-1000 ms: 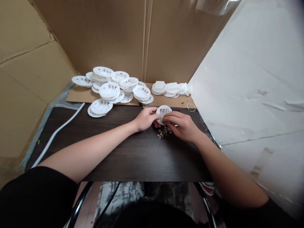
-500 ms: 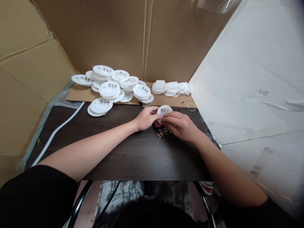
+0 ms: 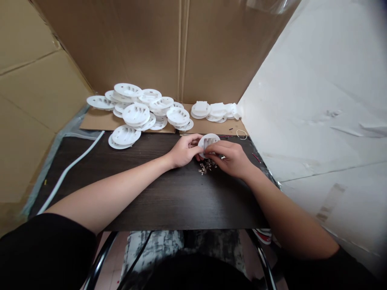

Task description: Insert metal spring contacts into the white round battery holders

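Note:
My left hand grips the left edge of a white round plastic battery holder, thumb on its face and fingers behind. The holder is tilted up, and its slotted recess faces me. My right hand is closed at the holder's lower right, with thumb and fingertips pinched together against the recess. Whatever is between those fingertips is hidden or too small to see. Just under both hands lies a small pile of metal battery contacts on the dark table, partly covered by my right hand.
Many similar white round holders are heaped at the back left on cardboard. More, turned face down, lie at the back right beside a rubber band. A white cable crosses the left side. Cardboard walls stand behind.
My right fingertips have shifted slightly left along the recess of the battery holder. The left hand keeps its grip, and the whole view has moved a little.

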`<state>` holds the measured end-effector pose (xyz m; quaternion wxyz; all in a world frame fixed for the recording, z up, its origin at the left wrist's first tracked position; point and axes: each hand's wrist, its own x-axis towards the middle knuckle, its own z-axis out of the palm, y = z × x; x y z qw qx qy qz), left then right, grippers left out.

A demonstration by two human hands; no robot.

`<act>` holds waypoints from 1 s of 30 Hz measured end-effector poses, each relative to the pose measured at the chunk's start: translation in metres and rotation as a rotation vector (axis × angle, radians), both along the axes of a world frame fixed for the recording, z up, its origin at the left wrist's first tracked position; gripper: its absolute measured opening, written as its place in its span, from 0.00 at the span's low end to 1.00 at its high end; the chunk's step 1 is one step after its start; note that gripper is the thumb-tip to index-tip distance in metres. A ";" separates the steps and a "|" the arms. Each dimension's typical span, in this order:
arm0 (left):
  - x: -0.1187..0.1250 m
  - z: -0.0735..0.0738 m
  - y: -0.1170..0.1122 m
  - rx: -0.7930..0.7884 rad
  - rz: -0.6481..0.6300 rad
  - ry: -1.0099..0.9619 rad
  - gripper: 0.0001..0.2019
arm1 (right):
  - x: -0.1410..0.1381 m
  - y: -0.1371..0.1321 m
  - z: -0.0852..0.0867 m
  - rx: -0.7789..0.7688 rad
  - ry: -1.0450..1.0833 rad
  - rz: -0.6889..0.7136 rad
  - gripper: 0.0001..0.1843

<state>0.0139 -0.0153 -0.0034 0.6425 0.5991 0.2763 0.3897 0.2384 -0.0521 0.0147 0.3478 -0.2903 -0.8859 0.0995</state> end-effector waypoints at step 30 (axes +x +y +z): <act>0.000 0.004 -0.005 0.050 0.077 0.010 0.19 | -0.005 0.010 -0.031 -0.531 0.388 -0.260 0.23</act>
